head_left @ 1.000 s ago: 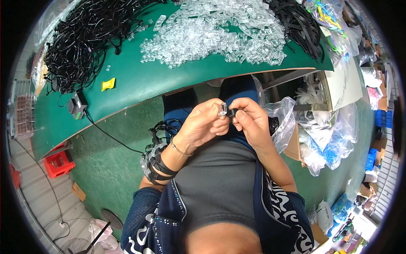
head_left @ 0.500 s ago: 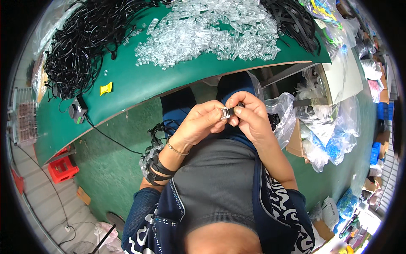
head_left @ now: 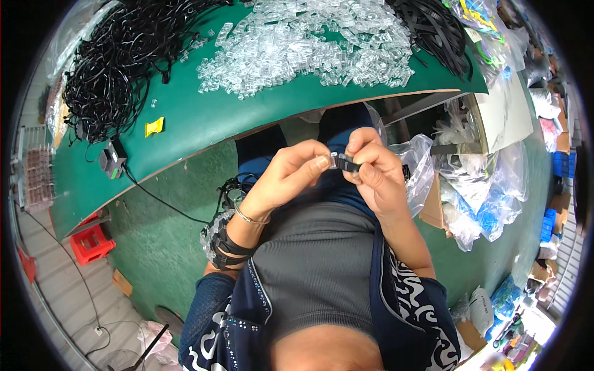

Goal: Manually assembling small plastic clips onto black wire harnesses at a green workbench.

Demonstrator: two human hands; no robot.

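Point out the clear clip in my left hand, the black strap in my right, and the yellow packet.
Clear clip [head_left: 334,160]: head view, on its exposed end.
Black strap [head_left: 348,165]: head view, on its flat face.
Yellow packet [head_left: 154,127]: head view, middle of its top.

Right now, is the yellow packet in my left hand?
No, the left hand holds a clear piece; the yellow packet lies on the table.

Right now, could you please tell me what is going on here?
The person's left hand pinches a small clear piece, and the right hand holds a black strip right at it; whether it is threaded through is hard to tell. On the green table beyond lies a heap of clear pieces, with a black tangle to its left and flat straps to its right.
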